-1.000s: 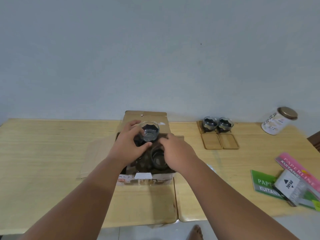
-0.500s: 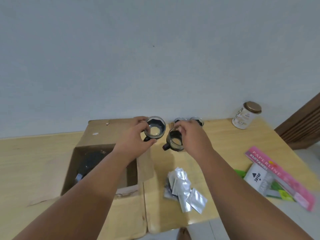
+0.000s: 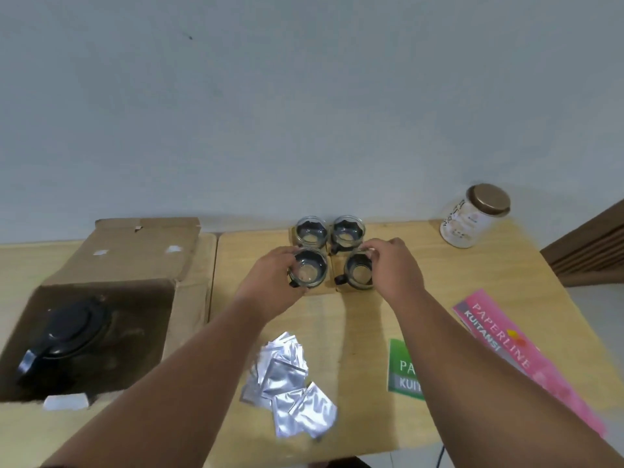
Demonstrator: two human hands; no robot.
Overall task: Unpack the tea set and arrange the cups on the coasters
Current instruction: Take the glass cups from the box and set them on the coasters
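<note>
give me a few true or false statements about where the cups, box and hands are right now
1. Four glass cups stand in a two by two group near the wall. True: far left cup, far right cup, near left cup, near right cup.
2. The left hand grips the near left cup. True.
3. The right hand rests on the silver packets. False: its fingers are on the near right cup.
4. The cardboard box is empty. False: a black-lidded teapot sits inside.
5. The jar lies on its side. False: it stands upright with its brown lid on.
</note>
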